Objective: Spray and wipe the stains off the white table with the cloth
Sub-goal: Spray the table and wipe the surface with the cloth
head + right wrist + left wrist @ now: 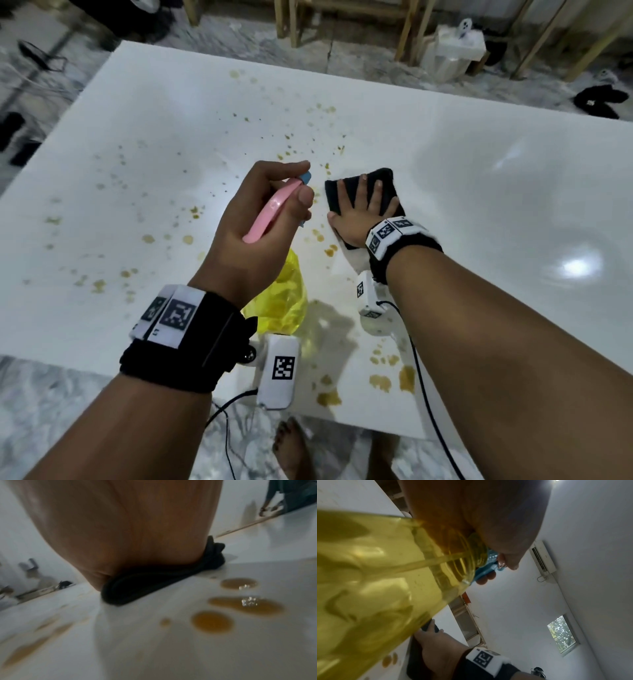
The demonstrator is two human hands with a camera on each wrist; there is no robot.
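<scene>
My left hand (263, 212) grips the pink head of a spray bottle (270, 212), fingers curled round the trigger. Its yellow body (284, 298) hangs above the white table (479, 192) and fills the left wrist view (376, 581). My right hand (363, 209) lies flat with fingers spread on a folded black cloth (383, 185), pressing it to the table just right of the nozzle. The right wrist view shows the palm on the cloth (154, 582). Brown stains (380, 382) dot the middle, left and near edge; wet brown drops (212, 622) lie close behind the cloth.
The table's near edge (376, 428) is just below my wrists, with cables hanging over it and my bare foot (291, 448) on the marble floor. Wooden frames (349, 27) and a white container (452, 51) stand beyond the far edge. Black items (599, 101) lie at far right.
</scene>
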